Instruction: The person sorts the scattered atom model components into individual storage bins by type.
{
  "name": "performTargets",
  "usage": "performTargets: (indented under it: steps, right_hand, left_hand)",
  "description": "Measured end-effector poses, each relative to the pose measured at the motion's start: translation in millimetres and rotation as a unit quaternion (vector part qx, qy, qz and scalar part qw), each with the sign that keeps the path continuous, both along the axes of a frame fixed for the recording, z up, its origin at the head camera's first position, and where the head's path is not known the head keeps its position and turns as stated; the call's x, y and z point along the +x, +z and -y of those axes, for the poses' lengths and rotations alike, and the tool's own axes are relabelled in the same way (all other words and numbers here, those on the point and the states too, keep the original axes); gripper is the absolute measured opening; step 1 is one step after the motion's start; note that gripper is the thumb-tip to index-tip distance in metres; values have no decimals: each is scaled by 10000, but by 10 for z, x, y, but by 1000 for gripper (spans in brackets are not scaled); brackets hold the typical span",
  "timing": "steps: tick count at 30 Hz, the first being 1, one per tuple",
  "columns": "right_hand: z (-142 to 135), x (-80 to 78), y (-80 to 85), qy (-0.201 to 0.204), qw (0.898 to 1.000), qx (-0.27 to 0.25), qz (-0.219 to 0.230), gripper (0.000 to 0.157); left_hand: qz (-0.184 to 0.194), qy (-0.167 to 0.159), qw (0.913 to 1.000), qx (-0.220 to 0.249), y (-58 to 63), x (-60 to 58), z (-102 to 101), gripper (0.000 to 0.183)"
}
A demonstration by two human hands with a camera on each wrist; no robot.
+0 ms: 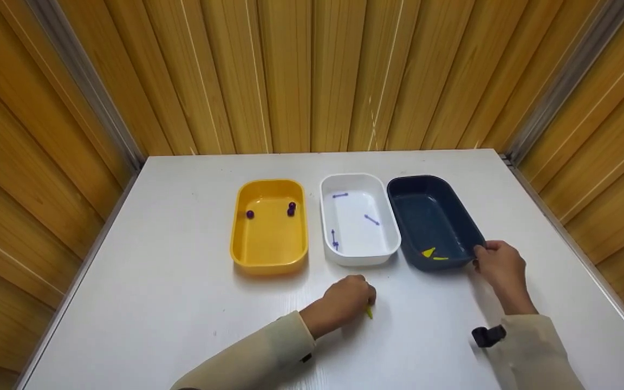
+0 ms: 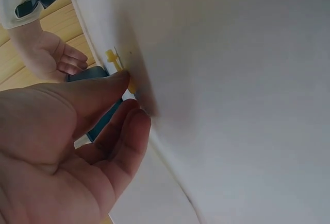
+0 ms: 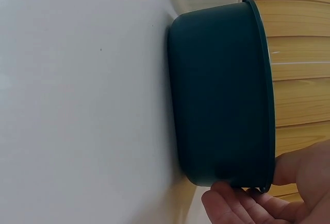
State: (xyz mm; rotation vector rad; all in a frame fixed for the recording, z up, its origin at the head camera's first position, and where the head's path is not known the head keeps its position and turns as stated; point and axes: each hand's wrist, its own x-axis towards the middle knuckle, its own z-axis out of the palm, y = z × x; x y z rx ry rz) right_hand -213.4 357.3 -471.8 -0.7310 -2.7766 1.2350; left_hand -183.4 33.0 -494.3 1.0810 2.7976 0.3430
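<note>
My left hand (image 1: 344, 303) is over the table in front of the white bin, pinching a small yellow plastic piece (image 1: 369, 312) between thumb and fingers. In the left wrist view, a knobbed end of this yellow piece (image 2: 112, 56) sticks out beyond the thumb tip; the fingers hide part of the rest. My right hand (image 1: 500, 265) grips the near right corner of the dark blue bin (image 1: 466, 211), thumb at the rim and fingers against the outer wall. Inside that bin, yellow pieces (image 1: 428, 252) lie at the near end.
The white bin (image 1: 361, 261) stands close beside the dark blue one and holds several small purple sticks (image 1: 371, 220). Further left, a yellow bin (image 1: 268, 268) contains purple balls (image 1: 250, 214). Wood-patterned panels (image 1: 312, 76) enclose the white table (image 1: 182, 260) at the back and sides.
</note>
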Motion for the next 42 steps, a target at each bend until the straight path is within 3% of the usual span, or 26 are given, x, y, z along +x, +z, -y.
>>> performTargets:
  steps: [5, 14, 25, 33, 42]
  right_hand:
    - [-2, 7, -5, 3, 9999, 14, -107, 48]
    - [5, 13, 5, -29, 9999, -82, -55, 49]
    - [11, 14, 10, -31, 9999, -142, -16, 51]
    - [-5, 15, 1, 14, 9999, -68, -88, 50]
    - [-8, 0, -11, -31, 9999, -108, 13, 50]
  left_hand:
    - [-239, 113, 9996, -82, -6, 16, -12, 12]
    - [89, 384, 9991, -174, 13, -9, -39, 5]
    - [308, 364, 9987, -171, 59, -32, -41, 6]
    - [-26, 194, 9998, 103, 96, -51, -63, 7]
    - [-66, 176, 9997, 144, 175, -68, -132, 7]
